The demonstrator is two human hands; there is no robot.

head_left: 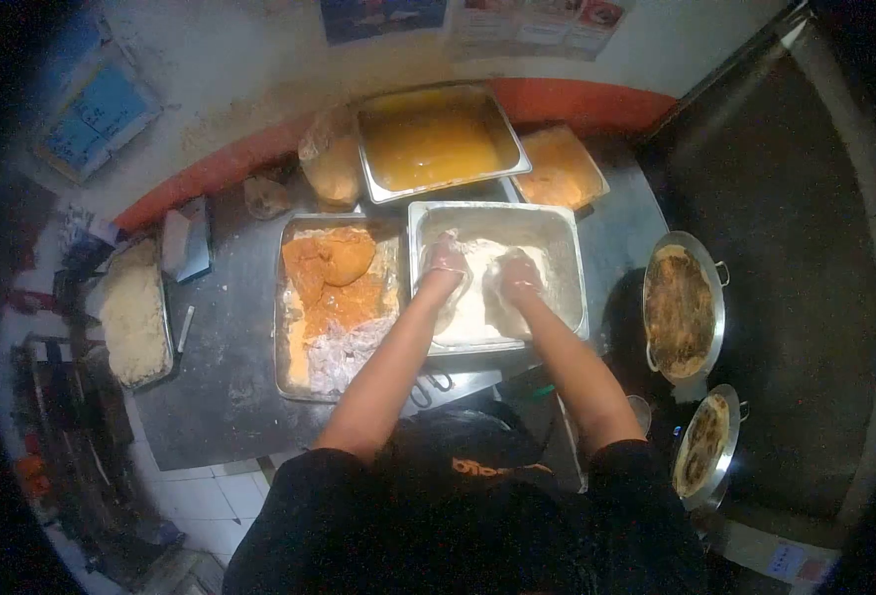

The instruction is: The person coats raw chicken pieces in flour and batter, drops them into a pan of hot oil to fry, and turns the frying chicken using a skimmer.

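Note:
Both hands are inside a deep metal pan [569, 297] that holds white flour [475, 297]. My left hand [446, 260] is by the pan's left wall, dusted with flour; its fingers are too blurred to read. My right hand [517, 273] is in the flour on the right side, its fingers partly hidden. Whether either hand holds anything does not show. Directly left stands a shallower metal tray [281, 362] with orange coated pieces [329, 260] at its back and paler floured pieces [344, 352] at its front.
Behind the pans sits a metal container of yellow liquid [438, 149], with a bag of orange stuff [560, 174] beside it. A tray of pale crumbs [132, 312] and a marker [186, 327] lie at left. Two round pans [681, 307] [707, 446] stand at right.

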